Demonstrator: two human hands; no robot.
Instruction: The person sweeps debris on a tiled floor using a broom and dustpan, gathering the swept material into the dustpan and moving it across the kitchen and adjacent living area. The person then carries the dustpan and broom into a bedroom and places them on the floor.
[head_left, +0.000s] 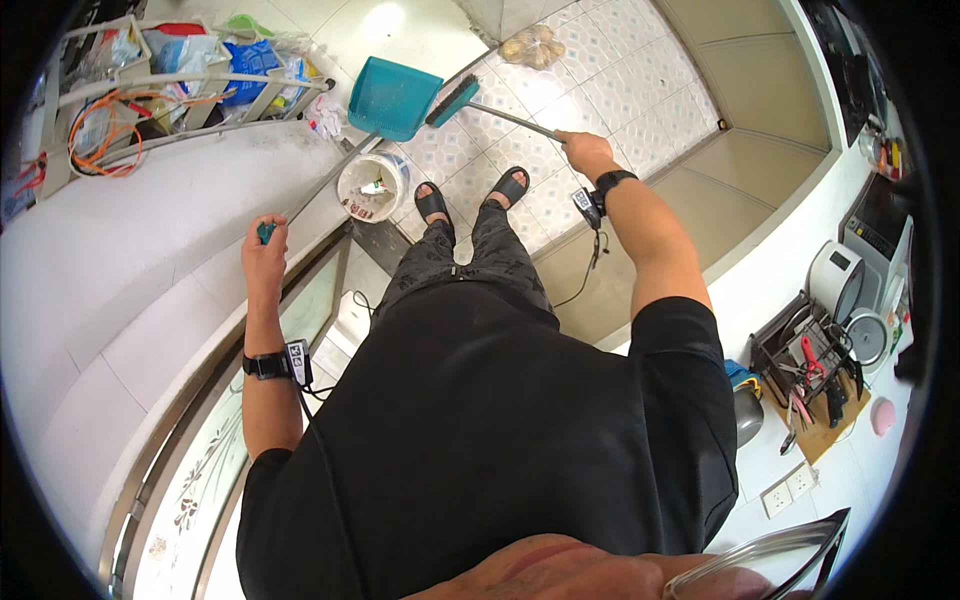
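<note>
My left hand (265, 251) is closed around the teal-ended handle of a long-handled dustpan. The teal dustpan (394, 97) lies out in front of me, beyond the white bucket, with its handle running back to that hand. In my right hand (589, 152) is the grey handle of a broom. The teal broom head (454, 103) with dark bristles is just right of the dustpan, over the patterned floor tiles. Whether the two touch is hard to tell.
A white bucket (373, 187) with bits of rubbish stands left of my sandalled feet. A wire rack (202, 77) of bags and an orange cable is at upper left. A bag of round brownish items (532, 47) lies by the wall corner. Cabinets (750, 90) line the right side.
</note>
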